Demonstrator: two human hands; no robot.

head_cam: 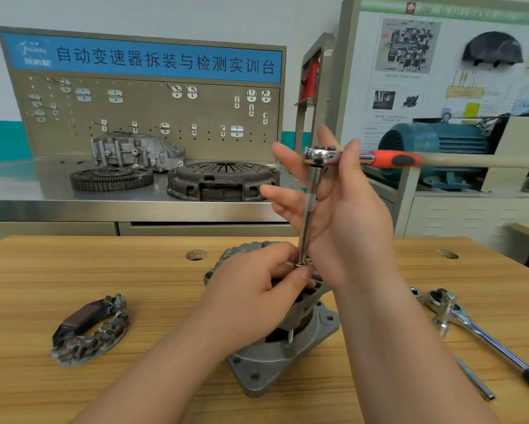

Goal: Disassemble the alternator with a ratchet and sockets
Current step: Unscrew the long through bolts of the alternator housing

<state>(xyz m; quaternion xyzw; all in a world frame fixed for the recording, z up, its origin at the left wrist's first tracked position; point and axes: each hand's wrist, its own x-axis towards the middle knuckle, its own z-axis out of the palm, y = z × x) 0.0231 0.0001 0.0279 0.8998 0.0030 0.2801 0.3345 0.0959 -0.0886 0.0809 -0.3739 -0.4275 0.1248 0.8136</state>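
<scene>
The grey alternator stands on end at the middle of the wooden table. A long chrome extension bar rises steeply from its top, carrying a ratchet with a red handle that points right. My left hand rests on the alternator's top, and its thumb and fingers pinch the bar's lower end. My right hand is raised behind the bar with straight, spread fingers, the palm against the bar just under the ratchet head.
A removed rectifier plate lies at the left of the table. A second chrome ratchet, a small socket and a thin bar lie at the right. A clutch cover, a flywheel and a housing sit on the steel bench behind.
</scene>
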